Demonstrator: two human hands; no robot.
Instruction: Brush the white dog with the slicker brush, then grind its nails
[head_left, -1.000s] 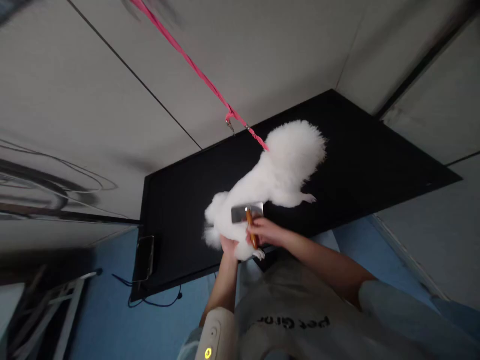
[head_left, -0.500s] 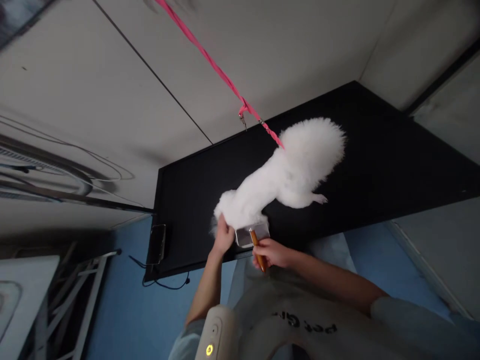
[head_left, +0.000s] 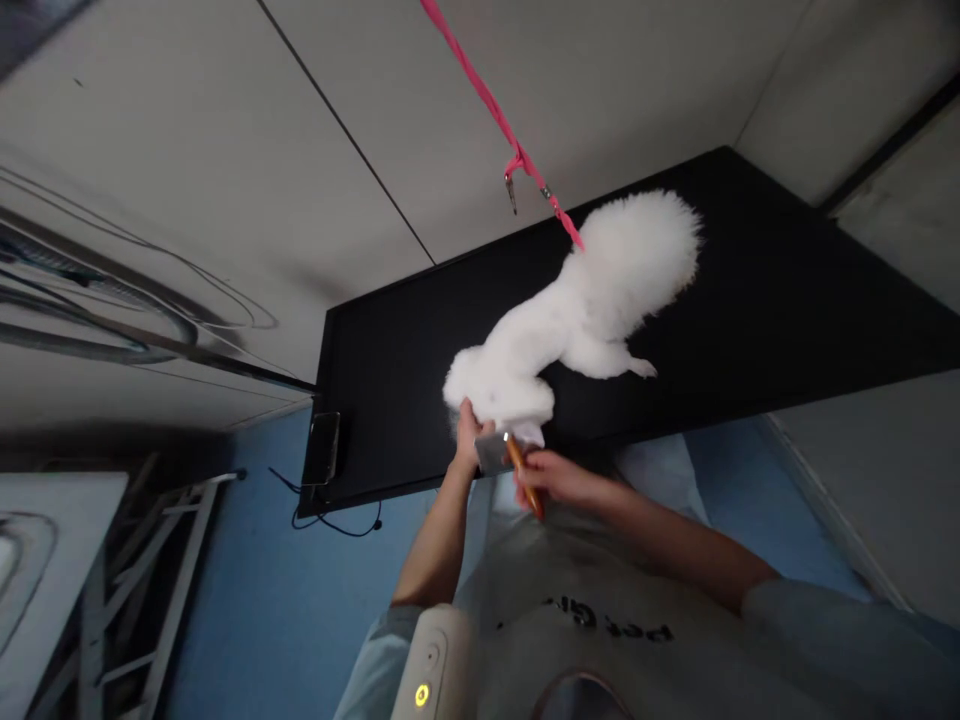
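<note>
A white, fluffy dog [head_left: 559, 325] is on the black table, with its bushy head end to the right and its rear toward the left. My left hand [head_left: 469, 438] is closed on the dog's fur around a hind leg, thumb on top; the other fingers are partly hidden. In my right hand [head_left: 553, 476] is a slicker brush [head_left: 529, 488], gripped by its orange handle. Its flat, pale rectangular head lies beside my left hand, just below the hind leg. I cannot tell whether the bristles touch the fur.
A twisted pink leash [head_left: 491, 100] with a metal clip runs from the dog up past the wall. The black table [head_left: 390, 370] has a dark phone-like object [head_left: 325, 447] at its left end, cables hanging below. A white device with a yellow light [head_left: 433, 665] is close to my body.
The brush has tilted and shifted slightly toward my left hand, its head now more edge-on. My left hand stays at the dog's rear. The whole view has shifted a little.
</note>
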